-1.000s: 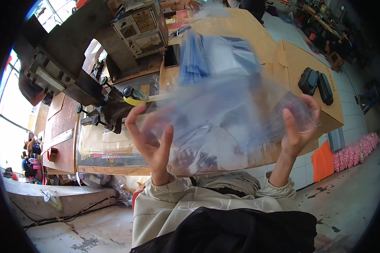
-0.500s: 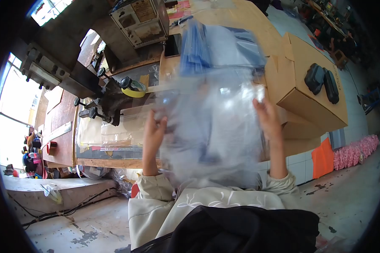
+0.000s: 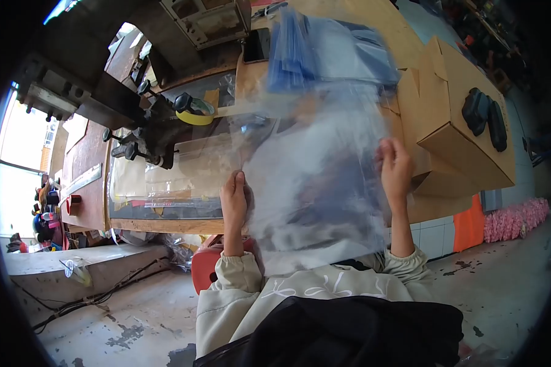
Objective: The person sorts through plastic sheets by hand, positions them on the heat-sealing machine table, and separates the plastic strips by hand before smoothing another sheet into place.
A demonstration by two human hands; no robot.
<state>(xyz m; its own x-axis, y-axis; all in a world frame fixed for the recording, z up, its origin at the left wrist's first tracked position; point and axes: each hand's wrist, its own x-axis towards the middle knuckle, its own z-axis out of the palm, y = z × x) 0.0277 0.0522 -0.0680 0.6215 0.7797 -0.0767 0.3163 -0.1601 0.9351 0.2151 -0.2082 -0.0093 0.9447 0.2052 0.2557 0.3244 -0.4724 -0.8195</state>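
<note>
The left hand point(image 3: 234, 199), fingers nearly closed, pinches the left edge of a clear plastic sheet point(image 3: 300, 189), lifted and not set down; beyond, on the far side, bluish plastic sheets point(image 3: 333, 55) lie piled; the right hand point(image 3: 397, 174), curled, seems to grip the clear sheet's right edge.

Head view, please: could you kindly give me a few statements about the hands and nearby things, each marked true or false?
1. The left hand and right hand both hold the clear sheet. True.
2. The blue stack is below the clear sheet in the picture. False: the blue stack is above it.
3. Two black objects lie on the box. True.
4. The yellow tape is on the box. False: the yellow tape is at the machine.
</note>
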